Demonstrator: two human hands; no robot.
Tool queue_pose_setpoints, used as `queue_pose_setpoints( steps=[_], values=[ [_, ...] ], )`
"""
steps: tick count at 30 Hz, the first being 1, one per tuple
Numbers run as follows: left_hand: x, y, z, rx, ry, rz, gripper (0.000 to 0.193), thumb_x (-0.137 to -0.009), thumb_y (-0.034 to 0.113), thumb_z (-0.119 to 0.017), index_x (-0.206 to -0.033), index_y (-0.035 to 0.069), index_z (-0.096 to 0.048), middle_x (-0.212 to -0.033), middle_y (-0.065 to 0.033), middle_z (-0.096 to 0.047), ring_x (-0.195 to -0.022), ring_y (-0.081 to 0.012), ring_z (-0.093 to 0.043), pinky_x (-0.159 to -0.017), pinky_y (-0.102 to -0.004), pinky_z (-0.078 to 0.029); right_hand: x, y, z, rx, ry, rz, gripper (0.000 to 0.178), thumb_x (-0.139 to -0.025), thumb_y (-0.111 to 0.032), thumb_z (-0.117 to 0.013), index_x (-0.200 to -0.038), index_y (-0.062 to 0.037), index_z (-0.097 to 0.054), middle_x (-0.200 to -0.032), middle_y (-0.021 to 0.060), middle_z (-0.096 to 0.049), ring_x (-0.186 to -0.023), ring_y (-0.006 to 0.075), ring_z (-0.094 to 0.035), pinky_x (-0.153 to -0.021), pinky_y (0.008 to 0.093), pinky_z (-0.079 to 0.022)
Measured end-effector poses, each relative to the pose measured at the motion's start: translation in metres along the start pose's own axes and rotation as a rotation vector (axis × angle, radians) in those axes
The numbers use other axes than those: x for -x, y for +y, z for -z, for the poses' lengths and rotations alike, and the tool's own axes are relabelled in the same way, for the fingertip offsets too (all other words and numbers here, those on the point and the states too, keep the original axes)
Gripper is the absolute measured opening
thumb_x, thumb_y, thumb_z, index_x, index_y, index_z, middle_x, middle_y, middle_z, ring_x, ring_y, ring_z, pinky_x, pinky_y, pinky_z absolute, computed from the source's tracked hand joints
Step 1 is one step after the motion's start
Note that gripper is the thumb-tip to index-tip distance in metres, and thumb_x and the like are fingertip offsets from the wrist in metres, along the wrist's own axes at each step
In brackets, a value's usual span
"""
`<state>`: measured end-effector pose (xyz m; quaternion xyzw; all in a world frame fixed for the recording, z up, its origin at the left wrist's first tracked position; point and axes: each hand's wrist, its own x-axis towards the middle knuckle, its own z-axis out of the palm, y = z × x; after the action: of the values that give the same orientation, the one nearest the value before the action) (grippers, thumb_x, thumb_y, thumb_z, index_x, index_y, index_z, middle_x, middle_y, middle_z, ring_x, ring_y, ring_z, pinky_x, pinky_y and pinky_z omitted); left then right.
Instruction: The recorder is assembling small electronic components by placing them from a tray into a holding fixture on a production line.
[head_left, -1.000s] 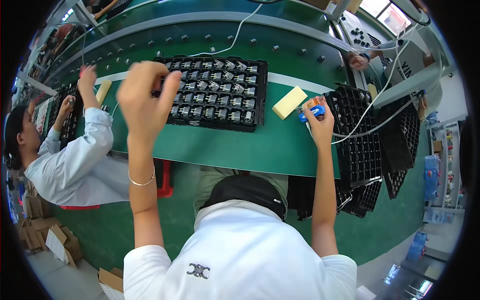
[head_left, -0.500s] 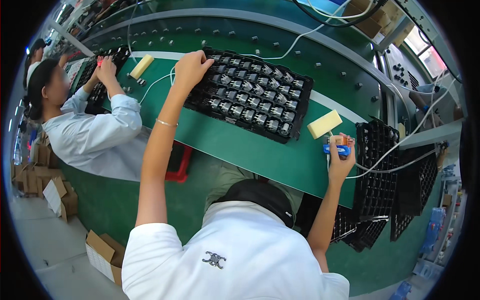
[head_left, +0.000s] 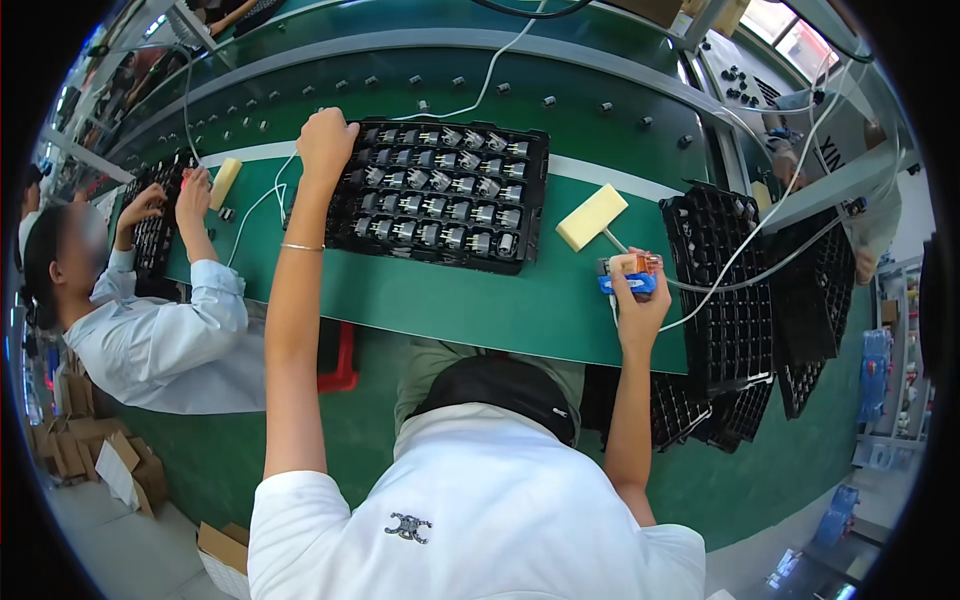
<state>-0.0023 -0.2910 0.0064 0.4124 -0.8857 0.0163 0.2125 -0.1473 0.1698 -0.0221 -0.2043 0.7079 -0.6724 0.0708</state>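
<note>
In the head view, the left hand (head_left: 325,147) is curled with its fingers bent under, at the far left corner of a rectangular black plastic tray (head_left: 537,195); the fingertips are hidden, so whether they pinch the rim cannot be told. The tray lies to the right of and nearer than that hand, flat on a green-topped table (head_left: 450,310), and bears rows of small grey parts with metal prongs (head_left: 507,243), some tilted. The right hand (head_left: 640,312) has its thumb and fingers closed around a small blue and orange boxy device (head_left: 630,275), above the table and well apart from the tray. Just beyond the right hand lies a pale yellow rectangular block (head_left: 592,217), and to its right stand stacked black compartmented trays (head_left: 720,290). Past both hands, small grey pieces (head_left: 548,101) sit spaced out on a dark green surface. Well to the left of the left hand, a co-worker in a light blue sleeve (head_left: 217,300) has both hands raised near another yellow block (head_left: 226,183).
</note>
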Motion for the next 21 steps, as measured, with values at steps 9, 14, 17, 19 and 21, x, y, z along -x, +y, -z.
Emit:
queue_pose_setpoints(
  steps=[9,14,17,19,21],
  values=[
    [0.069,0.095,0.071,1.321,-0.025,0.065,0.01,-0.091,0.01,-0.06,-0.094,0.004,-0.053,-0.08,-0.0097,-0.065,-0.059,-0.0095,-0.06,-0.044,-0.0219,-0.046,0.004,-0.021,-0.009,-0.135,0.02,0.03,0.037,-0.083,-0.002,-0.069,-0.119,0.0022,-0.059,-0.107,0.0077,-0.064,-0.092,0.0114,-0.061,-0.082,0.0246,-0.051],
    [0.156,0.175,0.076,1.958,-0.54,0.11,0.021,-0.1,0.026,-0.052,-0.098,0.006,-0.058,-0.086,-0.0105,-0.064,-0.058,-0.0087,-0.051,-0.046,-0.0186,-0.036,0.008,-0.038,-0.027,-0.176,-0.033,0.031,0.042,-0.083,-0.013,-0.072,-0.121,0.0002,-0.059,-0.1,0.0054,-0.066,-0.078,0.0067,-0.061,-0.061,0.018,-0.047],
    [0.175,0.2,0.072,1.759,-0.617,0.047,0.03,-0.102,0.033,-0.048,-0.105,0.007,-0.063,-0.076,-0.0003,-0.055,-0.059,-0.0046,-0.046,-0.049,-0.0167,-0.032,0.011,-0.049,-0.034,-0.256,-0.076,0.057,0.046,-0.083,-0.021,-0.073,-0.121,0.0003,-0.059,-0.097,0.0046,-0.066,-0.072,0.0046,-0.059,-0.053,0.0156,-0.042],
    [0.182,0.206,0.077,1.797,-0.691,0.045,0.03,-0.102,0.032,-0.049,-0.109,0.006,-0.063,-0.076,0.0011,-0.053,-0.059,-0.0038,-0.045,-0.05,-0.0169,-0.032,0.012,-0.058,-0.035,-0.286,-0.134,-0.02,0.05,-0.085,-0.028,-0.073,-0.122,0.0011,-0.058,-0.097,0.0047,-0.066,-0.072,0.0047,-0.059,-0.054,0.0161,-0.042],
    [0.184,0.207,0.08,1.834,-0.776,0.038,0.03,-0.101,0.031,-0.05,-0.113,0.006,-0.063,-0.075,0.0025,-0.052,-0.06,-0.003,-0.043,-0.05,-0.017,-0.032,0.014,-0.062,-0.032,-0.262,-0.119,-0.021,0.048,-0.088,-0.032,-0.07,-0.121,0.0009,-0.058,-0.096,0.005,-0.066,-0.071,0.0047,-0.059,-0.053,0.0169,-0.043]
  ],
)
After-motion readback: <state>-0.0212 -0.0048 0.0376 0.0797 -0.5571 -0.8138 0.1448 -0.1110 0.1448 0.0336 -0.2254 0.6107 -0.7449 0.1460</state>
